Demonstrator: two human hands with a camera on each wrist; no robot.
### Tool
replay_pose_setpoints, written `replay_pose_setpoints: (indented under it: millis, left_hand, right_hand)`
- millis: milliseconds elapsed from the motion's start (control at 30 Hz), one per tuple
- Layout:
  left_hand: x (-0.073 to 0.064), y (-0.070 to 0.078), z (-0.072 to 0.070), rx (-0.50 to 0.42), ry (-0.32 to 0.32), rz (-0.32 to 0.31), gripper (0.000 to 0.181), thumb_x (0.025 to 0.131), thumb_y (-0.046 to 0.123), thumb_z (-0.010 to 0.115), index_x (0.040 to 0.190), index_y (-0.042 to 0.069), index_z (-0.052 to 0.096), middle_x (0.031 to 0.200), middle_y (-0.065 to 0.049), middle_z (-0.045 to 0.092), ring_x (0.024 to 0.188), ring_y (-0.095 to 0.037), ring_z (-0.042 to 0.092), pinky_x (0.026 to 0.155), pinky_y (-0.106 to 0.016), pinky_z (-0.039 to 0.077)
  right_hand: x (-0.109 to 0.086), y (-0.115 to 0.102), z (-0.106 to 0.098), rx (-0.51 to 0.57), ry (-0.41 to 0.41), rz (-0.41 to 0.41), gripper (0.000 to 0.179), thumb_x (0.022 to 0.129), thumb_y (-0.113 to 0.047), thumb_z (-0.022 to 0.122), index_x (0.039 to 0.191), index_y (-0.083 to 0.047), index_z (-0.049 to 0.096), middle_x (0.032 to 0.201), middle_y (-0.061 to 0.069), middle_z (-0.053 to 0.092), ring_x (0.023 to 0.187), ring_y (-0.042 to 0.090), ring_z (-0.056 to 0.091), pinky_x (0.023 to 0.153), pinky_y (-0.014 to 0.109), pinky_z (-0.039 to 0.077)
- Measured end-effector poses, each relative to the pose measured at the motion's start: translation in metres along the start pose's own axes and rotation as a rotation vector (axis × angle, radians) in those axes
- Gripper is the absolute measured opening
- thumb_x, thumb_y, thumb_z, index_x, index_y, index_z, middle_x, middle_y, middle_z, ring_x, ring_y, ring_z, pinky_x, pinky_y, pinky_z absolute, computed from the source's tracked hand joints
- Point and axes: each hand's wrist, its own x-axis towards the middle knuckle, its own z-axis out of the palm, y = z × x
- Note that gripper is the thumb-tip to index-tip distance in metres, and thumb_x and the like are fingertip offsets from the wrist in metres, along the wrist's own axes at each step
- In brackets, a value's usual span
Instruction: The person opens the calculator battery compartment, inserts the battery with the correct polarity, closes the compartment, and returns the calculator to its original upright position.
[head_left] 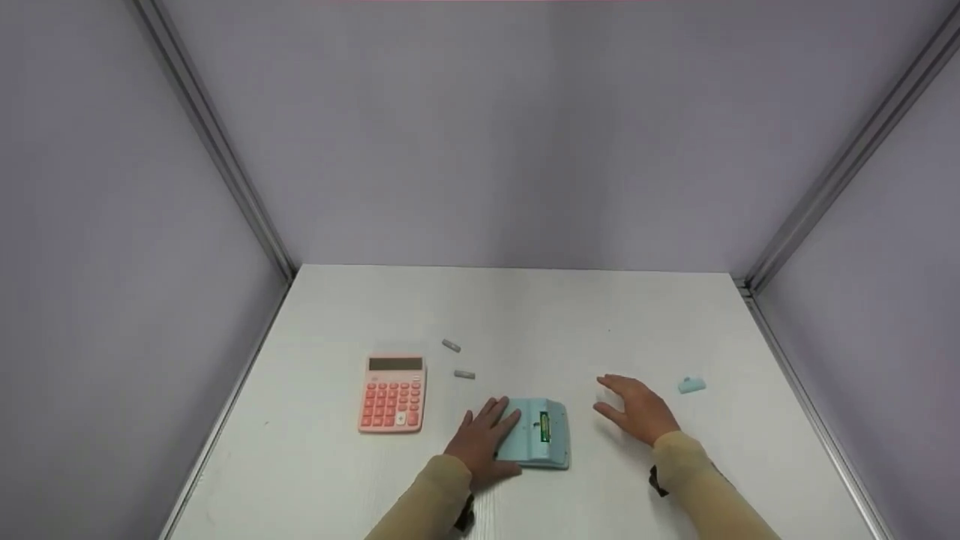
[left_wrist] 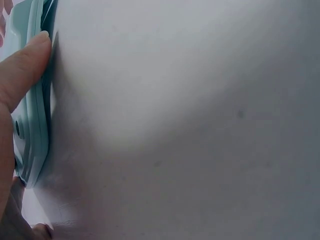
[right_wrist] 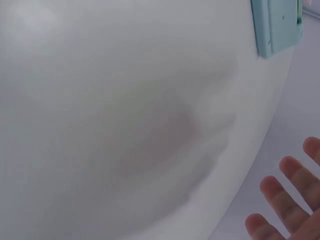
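Spreading its fingers [head_left: 508,425] wide, the left hand [head_left: 482,442] touches the blue device [head_left: 525,446], right of the pink calculator [head_left: 392,395]; the right hand [head_left: 637,409], fingers parted, hovers farther right of that calculator.

Lower centre: a pale-blue device [head_left: 529,436] (green battery [head_left: 544,426] inside); lower left, a pink calculator [head_left: 392,396] with one white key [head_left: 401,418]; white counter [head_left: 585,322].

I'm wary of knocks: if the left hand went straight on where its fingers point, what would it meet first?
The left hand touches the face-down blue calculator; beyond that, the way looks free over the white tabletop, probably to the back wall, though depth is unclear.
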Motion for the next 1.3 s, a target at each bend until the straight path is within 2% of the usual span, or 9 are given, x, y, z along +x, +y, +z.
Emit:
replay_pose_setpoints:
  millis: [400,533,667,767,900,1000,1133,1300]
  left_hand:
    - [0.005,-0.008,0.008,0.007,0.003,0.006,0.098,0.073,0.076,0.059,0.153,0.041,0.014,0.161,0.008,0.003,0.147,-0.019,0.003,0.116,-0.054,0.014]
    - [0.002,-0.005,0.002,0.002,-0.009,0.003,0.097,0.075,0.073,0.061,0.153,0.038,0.016,0.161,0.006,0.005,0.147,-0.02,0.005,0.115,-0.055,0.014]
    - [-0.002,0.002,-0.01,-0.03,-0.02,0.007,0.096,0.076,0.065,0.068,0.153,0.033,0.021,0.161,0.002,0.009,0.147,-0.023,0.007,0.115,-0.056,0.015]
    - [-0.001,0.002,-0.009,-0.023,-0.011,0.014,0.096,0.076,0.064,0.068,0.154,0.032,0.022,0.161,0.002,0.009,0.147,-0.023,0.007,0.115,-0.055,0.015]
    - [0.002,-0.004,0.003,0.006,0.006,0.015,0.097,0.075,0.071,0.064,0.153,0.037,0.017,0.161,0.006,0.006,0.147,-0.02,0.005,0.116,-0.054,0.014]
    - [0.003,-0.006,0.006,-0.008,0.011,0.016,0.099,0.072,0.075,0.062,0.153,0.039,0.016,0.161,0.008,0.005,0.147,-0.019,0.005,0.116,-0.054,0.014]
    - [0.003,-0.007,0.007,-0.015,0.007,0.01,0.099,0.072,0.075,0.061,0.152,0.041,0.015,0.161,0.008,0.005,0.147,-0.018,0.004,0.116,-0.054,0.014]
    - [0.003,-0.004,0.005,-0.003,-0.024,-0.013,0.097,0.074,0.074,0.06,0.152,0.041,0.012,0.161,0.009,0.003,0.147,-0.017,0.0,0.117,-0.052,0.011]
  right_hand:
    - [-0.007,0.063,-0.034,-0.013,0.069,0.159,0.059,0.089,-0.043,0.066,0.133,-0.006,0.055,0.134,0.021,0.053,0.124,0.042,0.046,0.101,0.057,0.039]
    - [-0.012,0.079,-0.042,-0.009,0.084,0.231,0.06,0.09,-0.042,0.065,0.134,-0.003,0.053,0.135,0.024,0.051,0.125,0.045,0.044,0.102,0.059,0.038]
    - [-0.016,0.091,-0.049,0.005,0.109,0.328,0.065,0.09,-0.044,0.064,0.136,-0.001,0.05,0.136,0.028,0.047,0.124,0.049,0.042,0.099,0.062,0.038]
    - [-0.019,0.101,-0.049,0.005,0.121,0.403,0.069,0.09,-0.047,0.063,0.137,0.001,0.048,0.136,0.031,0.046,0.122,0.051,0.042,0.095,0.064,0.04]
    - [-0.024,0.113,-0.045,-0.005,0.104,0.476,0.077,0.089,-0.053,0.062,0.139,0.003,0.044,0.134,0.035,0.043,0.121,0.053,0.042,0.092,0.064,0.042]
    - [-0.027,0.119,-0.042,-0.004,0.064,0.507,0.081,0.088,-0.055,0.061,0.141,0.003,0.041,0.136,0.035,0.04,0.123,0.054,0.039,0.094,0.064,0.041]
    - [-0.032,0.123,-0.036,0.004,0.042,0.507,0.078,0.09,-0.055,0.059,0.142,0.0,0.04,0.139,0.033,0.039,0.125,0.053,0.037,0.098,0.063,0.038]
    - [-0.037,0.097,-0.043,-0.005,-0.004,0.514,0.067,0.095,-0.042,0.058,0.142,0.001,0.04,0.142,0.032,0.036,0.127,0.053,0.033,0.103,0.063,0.033]
